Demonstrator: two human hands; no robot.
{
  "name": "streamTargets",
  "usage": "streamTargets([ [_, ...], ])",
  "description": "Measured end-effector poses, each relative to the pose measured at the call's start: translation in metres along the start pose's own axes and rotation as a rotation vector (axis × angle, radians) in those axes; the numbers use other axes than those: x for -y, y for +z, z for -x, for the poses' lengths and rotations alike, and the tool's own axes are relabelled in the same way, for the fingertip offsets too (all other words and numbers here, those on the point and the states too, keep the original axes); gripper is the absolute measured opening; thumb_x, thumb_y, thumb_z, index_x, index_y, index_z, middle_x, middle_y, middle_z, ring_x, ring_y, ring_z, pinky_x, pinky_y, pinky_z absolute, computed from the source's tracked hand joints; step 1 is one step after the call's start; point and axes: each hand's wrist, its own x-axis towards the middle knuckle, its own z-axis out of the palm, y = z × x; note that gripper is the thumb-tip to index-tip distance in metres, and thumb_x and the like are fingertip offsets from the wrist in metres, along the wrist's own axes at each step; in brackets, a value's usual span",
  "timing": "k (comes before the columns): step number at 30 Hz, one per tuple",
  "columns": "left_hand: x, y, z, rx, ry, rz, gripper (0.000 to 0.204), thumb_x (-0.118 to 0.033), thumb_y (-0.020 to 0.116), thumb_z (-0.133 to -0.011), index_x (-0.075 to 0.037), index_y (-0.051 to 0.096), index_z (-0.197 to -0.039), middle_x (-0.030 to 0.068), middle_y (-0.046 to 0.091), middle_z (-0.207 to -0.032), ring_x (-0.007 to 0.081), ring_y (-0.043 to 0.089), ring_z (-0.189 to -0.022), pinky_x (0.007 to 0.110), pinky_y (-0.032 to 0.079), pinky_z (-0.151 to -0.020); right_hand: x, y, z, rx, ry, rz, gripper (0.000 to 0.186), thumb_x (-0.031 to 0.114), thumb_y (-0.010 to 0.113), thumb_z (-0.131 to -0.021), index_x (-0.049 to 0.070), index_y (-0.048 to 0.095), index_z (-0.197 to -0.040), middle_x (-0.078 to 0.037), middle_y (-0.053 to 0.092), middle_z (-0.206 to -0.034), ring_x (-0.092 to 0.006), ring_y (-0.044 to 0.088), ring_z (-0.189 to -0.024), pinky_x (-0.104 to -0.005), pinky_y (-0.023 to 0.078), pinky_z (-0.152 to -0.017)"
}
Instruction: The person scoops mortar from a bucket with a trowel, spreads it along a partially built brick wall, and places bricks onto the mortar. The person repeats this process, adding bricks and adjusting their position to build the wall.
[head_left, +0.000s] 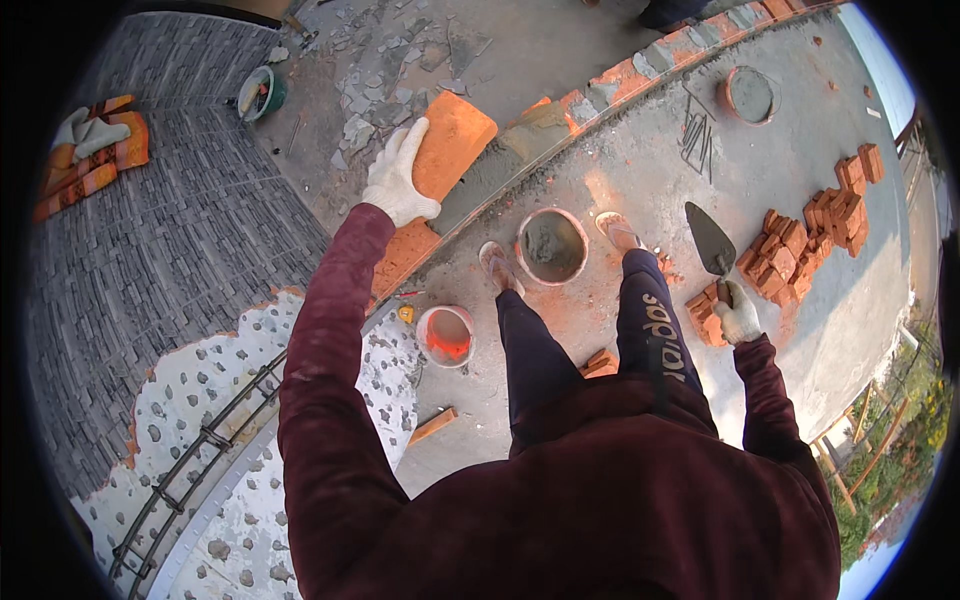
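My left hand (398, 176), in a white glove, grips an orange brick (452, 140) and holds it over the grey mortar bed (500, 170) on top of a low brick wall (640, 65). My right hand (738, 318), also gloved, grips the handle of a pointed steel trowel (709, 240) held out over the concrete floor, close to a pile of loose bricks (800, 240). A round pan of grey mortar (551, 246) sits between my feet and the wall.
A small orange bucket (446, 335) stands by my left leg. Another mortar pan (750, 95) lies further along the wall. A green bucket (262, 92) and rubble lie beyond the wall. Gloves on orange cloth (92, 140) rest on a grey tiled surface at left.
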Motion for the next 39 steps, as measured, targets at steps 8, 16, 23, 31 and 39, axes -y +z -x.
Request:
streamTargets([
  [8,0.002,0.064,-0.011,0.115,0.18,-0.102,0.133,-0.024,0.088,-0.053,-0.023,0.022,-0.168,0.0198,0.035,-0.162,0.0436,0.039,-0.147,0.051,0.038,-0.121,-0.01,0.113,0.179,-0.186,0.462,-0.476,0.056,0.02,0.064,-0.095,0.005,0.053,-0.148,-0.006,0.062,-0.078,-0.0123,0.053,-0.047,-0.031,0.045,-0.042],
  [16,0.02,0.093,-0.008,0.038,0.221,-0.16,0.133,-0.03,0.092,-0.056,-0.021,0.021,-0.168,0.0208,0.034,-0.162,0.0436,0.041,-0.145,0.054,0.041,-0.118,-0.021,0.196,0.213,-0.03,0.354,-0.299,0.058,0.02,0.067,-0.093,0.004,0.053,-0.147,-0.015,0.069,-0.099,-0.0233,0.068,-0.083,-0.0387,0.055,-0.072],
  [23,0.023,0.105,-0.008,-0.021,0.233,-0.252,0.129,-0.036,0.092,-0.059,-0.025,0.023,-0.168,0.0207,0.034,-0.161,0.0436,0.045,-0.141,0.056,0.042,-0.116,-0.039,0.228,0.225,0.023,0.283,-0.203,0.059,0.024,0.07,-0.089,0.003,0.055,-0.143,-0.029,0.068,-0.128,-0.0471,0.064,-0.121,-0.0491,0.052,-0.101],
  [31,0.011,0.11,-0.006,0.01,0.182,-0.307,0.126,-0.039,0.091,-0.061,-0.027,0.025,-0.168,0.0221,0.031,-0.164,0.0431,0.043,-0.143,0.054,0.042,-0.117,-0.013,0.229,0.224,0.006,0.276,-0.209,0.058,0.022,0.068,-0.09,0.003,0.054,-0.144,-0.028,0.068,-0.126,-0.0458,0.066,-0.119,-0.0481,0.053,-0.1],
  [39,0.012,0.114,-0.008,0.041,0.184,-0.357,0.125,-0.039,0.09,-0.062,-0.029,0.025,-0.168,0.0222,0.028,-0.164,0.045,0.041,-0.143,0.056,0.04,-0.116,0.115,0.212,0.215,-0.297,-0.177,-0.222,0.059,0.013,0.074,-0.092,0.004,0.052,-0.146,-0.024,0.07,-0.125,-0.0416,0.07,-0.116,-0.0414,0.055,-0.099],
])
